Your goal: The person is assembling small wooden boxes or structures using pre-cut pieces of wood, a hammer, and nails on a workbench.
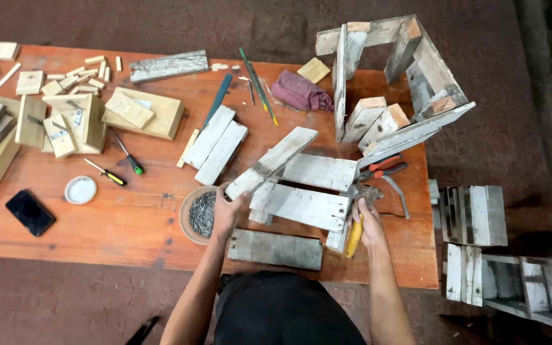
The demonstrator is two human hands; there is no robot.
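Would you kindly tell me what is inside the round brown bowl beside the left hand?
The round brown bowl holds a heap of grey nails. The left hand covers its right rim, so whatever lies there, and the bowl's bottom under the nails, cannot be seen.

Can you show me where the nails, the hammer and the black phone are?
Bowl of nails (pixel 202 214), head view, on the nail pile.
Hammer (pixel 354 237), head view, on its yellow handle.
Black phone (pixel 30 212), head view, on its screen.

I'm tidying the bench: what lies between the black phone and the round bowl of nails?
In the head view, a small white round lid lies between the black phone and the round bowl of nails.
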